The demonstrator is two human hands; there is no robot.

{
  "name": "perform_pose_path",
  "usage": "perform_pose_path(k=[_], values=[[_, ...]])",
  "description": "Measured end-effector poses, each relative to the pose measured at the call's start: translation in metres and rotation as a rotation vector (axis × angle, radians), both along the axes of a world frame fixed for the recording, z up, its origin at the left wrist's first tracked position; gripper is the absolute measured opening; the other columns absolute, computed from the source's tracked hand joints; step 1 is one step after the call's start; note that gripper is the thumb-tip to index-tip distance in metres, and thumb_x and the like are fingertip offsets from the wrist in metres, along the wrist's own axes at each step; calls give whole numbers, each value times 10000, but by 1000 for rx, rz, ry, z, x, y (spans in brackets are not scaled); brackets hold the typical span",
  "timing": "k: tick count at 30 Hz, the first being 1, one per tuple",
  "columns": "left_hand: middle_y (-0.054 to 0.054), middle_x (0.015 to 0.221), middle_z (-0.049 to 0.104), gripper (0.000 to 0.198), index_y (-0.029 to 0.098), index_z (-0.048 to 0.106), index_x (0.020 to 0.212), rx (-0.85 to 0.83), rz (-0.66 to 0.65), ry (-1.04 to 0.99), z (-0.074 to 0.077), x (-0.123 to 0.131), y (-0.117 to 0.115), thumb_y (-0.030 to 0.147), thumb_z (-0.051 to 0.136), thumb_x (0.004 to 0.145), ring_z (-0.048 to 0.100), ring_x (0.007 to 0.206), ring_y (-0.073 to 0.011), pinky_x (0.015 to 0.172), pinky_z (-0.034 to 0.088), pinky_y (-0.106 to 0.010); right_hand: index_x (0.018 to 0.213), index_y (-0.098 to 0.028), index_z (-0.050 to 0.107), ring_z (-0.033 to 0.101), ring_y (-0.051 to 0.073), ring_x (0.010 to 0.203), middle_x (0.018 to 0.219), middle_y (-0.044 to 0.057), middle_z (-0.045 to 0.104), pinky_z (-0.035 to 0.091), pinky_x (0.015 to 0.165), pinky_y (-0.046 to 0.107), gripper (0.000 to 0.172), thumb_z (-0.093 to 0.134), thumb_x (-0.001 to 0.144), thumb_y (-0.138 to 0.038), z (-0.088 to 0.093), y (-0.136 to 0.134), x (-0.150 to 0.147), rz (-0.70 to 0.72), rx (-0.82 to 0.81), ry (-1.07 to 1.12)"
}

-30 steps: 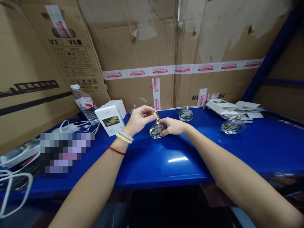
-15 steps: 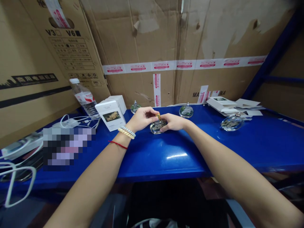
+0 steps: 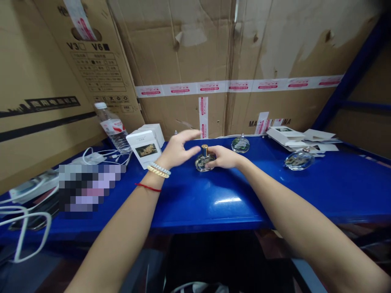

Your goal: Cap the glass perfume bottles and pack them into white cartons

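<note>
A rounded glass perfume bottle [image 3: 200, 163] with a gold collar at its neck stands upright on the blue table [image 3: 195, 207]. My right hand [image 3: 224, 157] grips it from the right, thumb in front and fingers behind. Just left of the bottle, my left hand [image 3: 180, 150] is open, its thumb and fingers apart and holding nothing. That hand hides most of another bottle behind it, whose top alone shows. A further perfume bottle [image 3: 240, 145] stands at the back, and one more [image 3: 299, 160] lies tilted on the right.
White boxes [image 3: 146, 149] and a water bottle [image 3: 113, 129] stand at the left, near white cables [image 3: 26, 228] and a pixelated patch. Flattened white cartons [image 3: 290, 136] lie back right. Cardboard [image 3: 183, 53] walls the back and left; a blue post [image 3: 332, 77] rises at right.
My left hand has let go of the gold neck of the bottle and drawn off left, its fingers spreading. My right hand still holds the bottle. The view has shifted slightly.
</note>
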State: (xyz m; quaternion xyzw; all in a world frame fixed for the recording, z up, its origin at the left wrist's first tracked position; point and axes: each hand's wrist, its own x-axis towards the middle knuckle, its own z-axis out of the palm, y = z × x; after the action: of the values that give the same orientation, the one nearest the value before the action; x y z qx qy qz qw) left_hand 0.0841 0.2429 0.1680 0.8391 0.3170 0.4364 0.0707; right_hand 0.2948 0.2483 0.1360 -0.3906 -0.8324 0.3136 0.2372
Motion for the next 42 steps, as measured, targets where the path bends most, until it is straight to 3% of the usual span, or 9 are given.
perform_pose_path(k=[4,6,8,11,16,21,26,31,42], values=[[-142,1186,581,466,102,546,1146,404,736,-484,20,-28,-1,146,640,691,528,1176,-272,1066,408,-498,884,-153,630,608,141,816,905,14,690,420,725,222,257,724,677,-272,5,-4,0,-67,72,-125],[-182,1232,512,561,79,490,1139,431,1024,-629,24,-39,-1,178,704,630,460,1229,-331,1071,363,-556,898,-158,627,596,141,783,883,17,684,399,692,219,268,717,682,-289,8,-7,-1,-126,151,-206],[-210,1314,423,727,93,424,1166,328,1162,-681,21,-43,3,271,786,561,388,1277,-388,1075,319,-606,928,-163,630,585,141,755,875,26,683,379,660,219,286,697,690,-308,10,-8,-1,-199,230,-282],[-225,1394,296,917,137,312,1215,168,1191,-654,5,-40,12,396,833,506,298,1330,-426,1097,246,-646,955,-174,637,586,157,731,860,47,692,345,602,226,313,657,706,-364,9,-8,-1,-311,293,-376],[-228,1416,200,1003,175,233,1236,107,1141,-661,-21,-37,25,374,847,468,229,1348,-449,1090,189,-703,971,-193,630,627,203,796,902,73,706,325,588,244,331,621,719,-406,7,-3,3,-404,322,-451],[-222,1313,301,916,152,242,1244,100,1042,-668,-33,-43,34,218,779,505,295,1331,-437,1095,252,-687,1002,-198,630,650,225,847,948,84,712,350,613,255,345,623,730,-409,7,-3,3,-444,316,-458],[-126,1232,390,937,215,219,1242,530,439,-486,-31,-20,30,396,807,535,493,1172,-296,1050,415,-550,1019,-213,631,656,222,857,978,76,714,374,630,252,353,625,738,-425,7,-3,3,-451,300,-435],[-110,1236,454,1080,269,249,1292,822,-67,-284,-19,8,9,457,901,452,524,1127,-269,941,485,-489,1002,-214,616,654,218,841,977,71,713,362,613,244,347,622,741,-442,5,0,6,-427,307,-409],[-106,1267,440,943,315,225,1232,659,-156,-145,-22,3,10,381,864,541,516,1191,-272,935,512,-501,993,-177,546,614,188,791,935,82,696,382,645,242,359,608,753,-438,1,3,5,-425,299,-313]])
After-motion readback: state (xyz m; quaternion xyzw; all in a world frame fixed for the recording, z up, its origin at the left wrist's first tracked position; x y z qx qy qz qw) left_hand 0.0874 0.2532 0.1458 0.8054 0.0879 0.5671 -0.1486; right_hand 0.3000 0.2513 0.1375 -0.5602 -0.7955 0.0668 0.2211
